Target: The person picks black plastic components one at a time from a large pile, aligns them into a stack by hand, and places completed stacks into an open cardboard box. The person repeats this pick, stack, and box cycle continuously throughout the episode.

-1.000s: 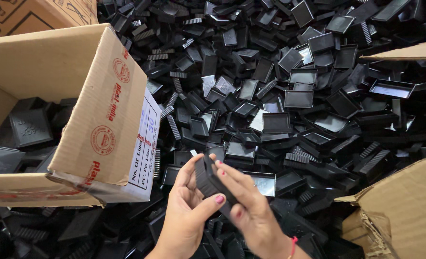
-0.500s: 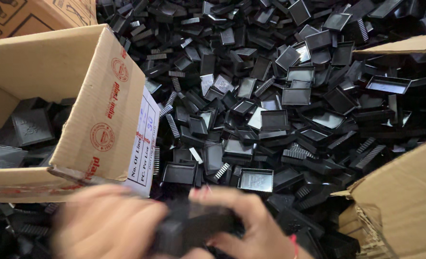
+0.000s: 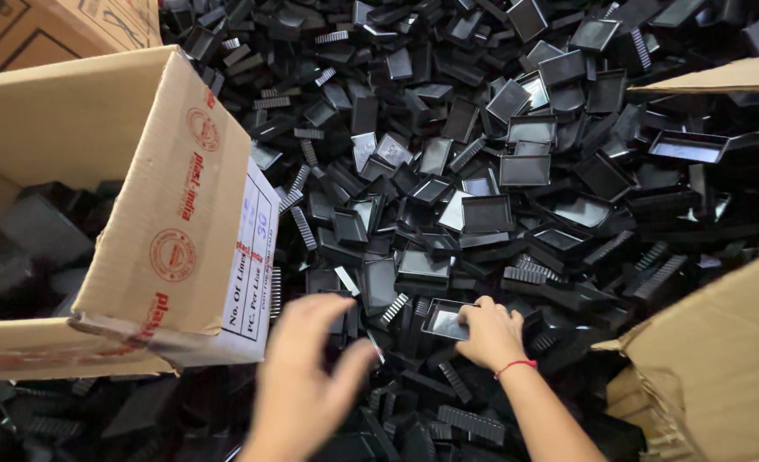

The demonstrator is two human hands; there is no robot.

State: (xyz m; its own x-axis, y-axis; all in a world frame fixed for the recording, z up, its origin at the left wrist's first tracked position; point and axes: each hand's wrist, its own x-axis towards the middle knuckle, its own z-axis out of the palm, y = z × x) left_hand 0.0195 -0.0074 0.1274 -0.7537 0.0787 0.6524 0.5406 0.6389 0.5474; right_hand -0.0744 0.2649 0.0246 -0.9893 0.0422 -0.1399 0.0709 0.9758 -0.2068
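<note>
Black plastic tray lies just left of the right hand, whose fingertips pinch its edge; left hand hovers nearby, blurred, fingers spread, empty.

Box left, parts pile ctr, flap right

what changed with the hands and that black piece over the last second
The black piece both hands held together is gone from them. The right hand has reached forward onto a shallow black tray in the pile; the left hand, blurred, is empty with fingers spread. The cardboard box stayed put.
</note>
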